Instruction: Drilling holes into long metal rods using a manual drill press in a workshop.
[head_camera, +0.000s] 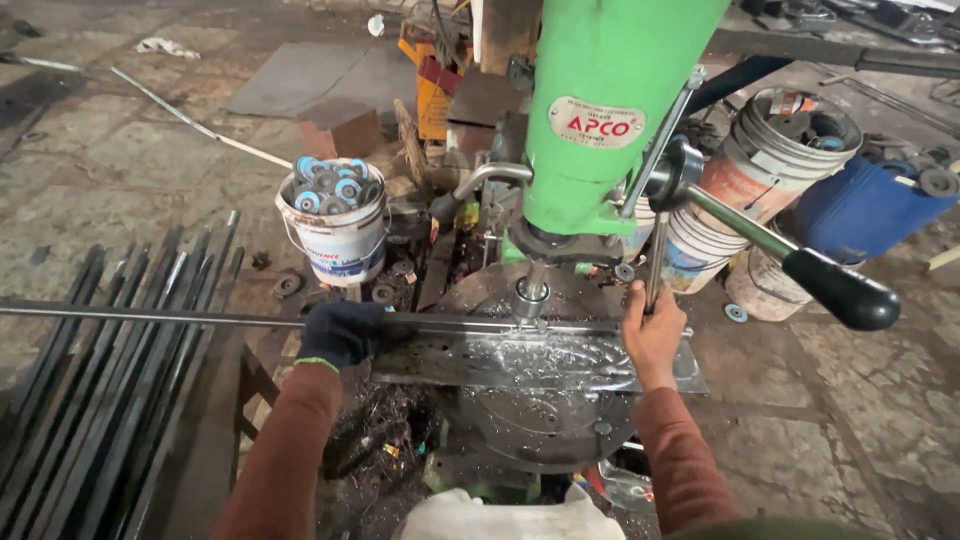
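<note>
A green drill press (610, 110) stands over a round metal table (545, 400) with a flat steel plate (520, 358) on it. A long thin steel bar (180, 318) lies across the plate under the chuck (530, 297). My left hand (340, 332), in a dark glove, grips the bar at the plate's left end. My right hand (652, 335), bare, is closed around one thin feed lever rod (655, 265). Another lever with a black knob (845, 290) sticks out to the right.
A white bucket (338, 225) of round wheels stands behind the left hand. More buckets (775, 160) and a blue canister (865, 205) are at the right. Several dark steel bars (110, 390) lie on the floor at the left. Metal shavings litter the base.
</note>
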